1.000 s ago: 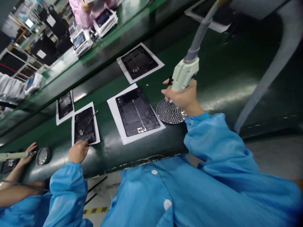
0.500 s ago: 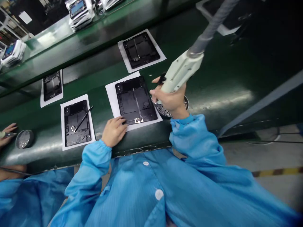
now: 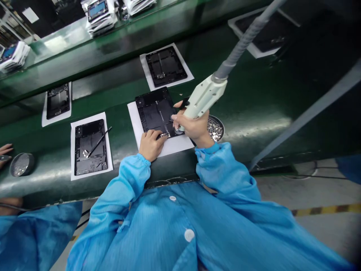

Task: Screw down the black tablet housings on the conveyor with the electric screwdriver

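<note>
At the far left, a co-worker's hand (image 3: 5,150) lies near a round dish (image 3: 31,167), whose inside looks pale and speckled. Right of it, a black housing (image 3: 88,138) lies on its own white sheet (image 3: 109,154), with a thin black stick (image 3: 100,141) and a small metal part (image 3: 85,153) on top.

The left hand (image 3: 152,145) comes next, fingers half curled, their tips at the near edge of the middle housing (image 3: 150,113), by a small bright board (image 3: 166,135). The middle housing lies straight beyond this hand, and beyond and left of the other; its long axis runs away from the body, far end leaning left. The left hand is the nearer one. The far end reaches past the paper (image 3: 176,146) beneath, which shows bare along the near side. The view is too blurred to tell whether these fingers pinch the edge or merely press on it.

The right hand (image 3: 194,130) is wrapped firmly around a pale power driver (image 3: 204,97), slanted so its tip points down toward the middle housing's near right corner. Just right of that hand, partly hidden by it, sits a holed tray (image 3: 214,122) with shiny metal pieces (image 3: 216,134) gathered toward its near side.
</note>
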The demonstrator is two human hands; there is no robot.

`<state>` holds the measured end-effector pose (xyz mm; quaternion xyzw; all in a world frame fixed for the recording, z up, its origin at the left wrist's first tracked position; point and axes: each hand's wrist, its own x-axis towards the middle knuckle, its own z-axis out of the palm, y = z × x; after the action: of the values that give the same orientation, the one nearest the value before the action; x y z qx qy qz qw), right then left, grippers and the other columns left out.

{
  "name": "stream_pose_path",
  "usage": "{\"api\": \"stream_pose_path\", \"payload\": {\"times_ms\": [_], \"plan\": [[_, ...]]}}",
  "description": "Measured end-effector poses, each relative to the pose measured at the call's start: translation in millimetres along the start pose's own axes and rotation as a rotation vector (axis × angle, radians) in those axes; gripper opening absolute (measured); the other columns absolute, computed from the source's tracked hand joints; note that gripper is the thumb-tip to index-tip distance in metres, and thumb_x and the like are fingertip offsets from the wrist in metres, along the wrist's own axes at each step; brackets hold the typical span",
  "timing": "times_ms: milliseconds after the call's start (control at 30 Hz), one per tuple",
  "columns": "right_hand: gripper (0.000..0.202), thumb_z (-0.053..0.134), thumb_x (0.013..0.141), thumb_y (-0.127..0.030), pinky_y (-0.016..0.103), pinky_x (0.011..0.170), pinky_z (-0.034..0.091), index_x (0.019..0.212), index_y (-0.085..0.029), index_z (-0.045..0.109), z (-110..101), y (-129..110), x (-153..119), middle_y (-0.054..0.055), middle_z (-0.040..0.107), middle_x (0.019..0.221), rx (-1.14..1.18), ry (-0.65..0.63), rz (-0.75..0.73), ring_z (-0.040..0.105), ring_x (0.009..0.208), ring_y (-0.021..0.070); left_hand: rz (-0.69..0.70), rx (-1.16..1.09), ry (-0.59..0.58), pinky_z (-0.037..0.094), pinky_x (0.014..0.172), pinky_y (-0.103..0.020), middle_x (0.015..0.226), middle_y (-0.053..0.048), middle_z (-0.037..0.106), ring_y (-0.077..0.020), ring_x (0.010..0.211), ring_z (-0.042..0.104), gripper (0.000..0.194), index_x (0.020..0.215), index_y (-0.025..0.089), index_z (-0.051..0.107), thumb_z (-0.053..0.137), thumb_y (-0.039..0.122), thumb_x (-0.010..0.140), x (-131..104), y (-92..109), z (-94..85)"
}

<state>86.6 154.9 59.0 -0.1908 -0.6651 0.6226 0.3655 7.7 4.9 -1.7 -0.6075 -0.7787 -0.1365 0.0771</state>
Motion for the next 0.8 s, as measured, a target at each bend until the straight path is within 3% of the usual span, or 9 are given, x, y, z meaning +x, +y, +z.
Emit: {"api": "stream_pose_path", "payload": {"times_ms": [200,433,700,800], "plan": [[0.021,0.067,0.065,-0.027,0.029,0.048,0.049,0.084,-0.022,0.058,19.6,11.8,-3.1,-0.007,0.053,0.048,0.064,-0.038,0.02,0.051,0.04,0.0117,-0.011,-0.036,-0.018,0.035,0.07,-0.036,0.107,-0.008,0.063,-0.0233,0.096,0.048,0.026,0.108,0.026,0.07,0.048,0.031,0.095,4.3,0.3,-0.6],[0.024,0.067,0.063,-0.025,0.029,0.046,0.047,0.085,-0.022,0.057,23.8,19.0,-4.6,-0.007,0.053,0.049,0.082,-0.063,0.055,0.05,0.04,0.0116,-0.002,-0.072,0.013,0.036,0.07,-0.036,0.106,-0.008,0.064,-0.0232,0.095,0.048,0.027,0.103,0.026,0.072,0.048,0.034,0.095,3.7,-3.3,1.5],[0.016,0.067,0.066,-0.025,0.034,0.067,0.054,0.081,-0.021,0.062,27.9,25.5,-15.2,-0.002,0.058,0.06,-0.06,-0.064,-0.075,0.059,0.058,0.0149,0.026,-0.212,0.121,0.042,0.075,-0.035,0.096,-0.01,0.064,-0.0206,0.089,0.051,0.033,0.092,0.018,0.073,0.047,0.038,0.095,0.8,-13.2,6.8],[0.021,0.066,0.067,-0.026,0.032,0.058,0.052,0.088,-0.021,0.063,28.3,23.0,-14.9,-0.004,0.057,0.056,-0.026,-0.057,-0.038,0.056,0.05,0.0132,0.003,-0.217,0.101,0.043,0.076,-0.035,0.092,-0.009,0.064,-0.0205,0.087,0.051,0.032,0.088,0.017,0.071,0.049,0.038,0.094,1.1,-14.5,6.3]]}}
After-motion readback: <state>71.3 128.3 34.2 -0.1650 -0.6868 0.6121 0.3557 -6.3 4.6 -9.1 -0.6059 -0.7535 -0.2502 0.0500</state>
